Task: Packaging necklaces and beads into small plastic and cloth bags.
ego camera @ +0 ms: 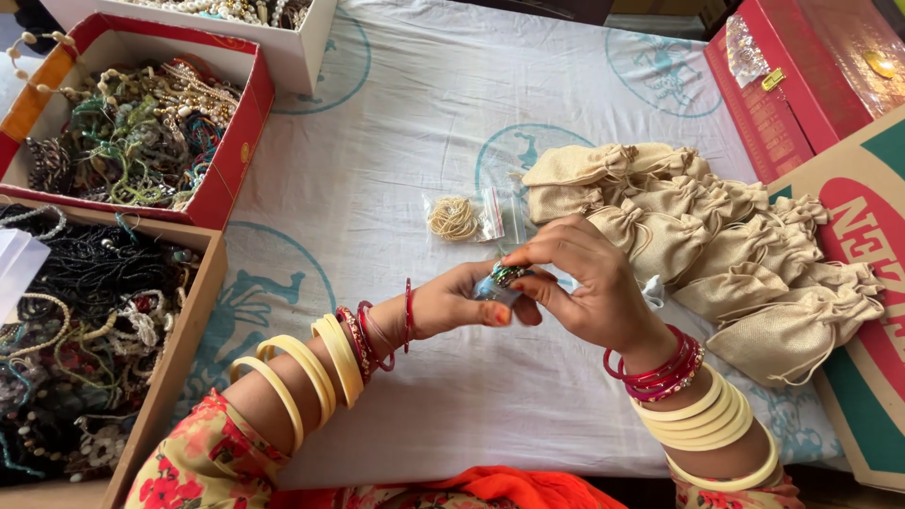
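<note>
Both hands are meeting over the middle of the surface (405, 123), which is covered by a white woven cloth printed with teal round motifs. The left hand (462, 303) is lying palm-up, its fingers curling closed around a small clear plastic packet (498, 286) with glinting beaded jewellery inside. The right hand (580, 278) is arching over it, thumb and fingertips pinching the packet's top. Both wrists are wearing smooth cream bangles and thin red ones. Just beyond the hands, a second clear packet (462, 218) holding a coil of pale beads is lying flat. To the right, coarse beige drawstring pouches (735, 254) are heaping together. At left, cardboard boxes (231, 160) are holding tangled bead strings.
</note>
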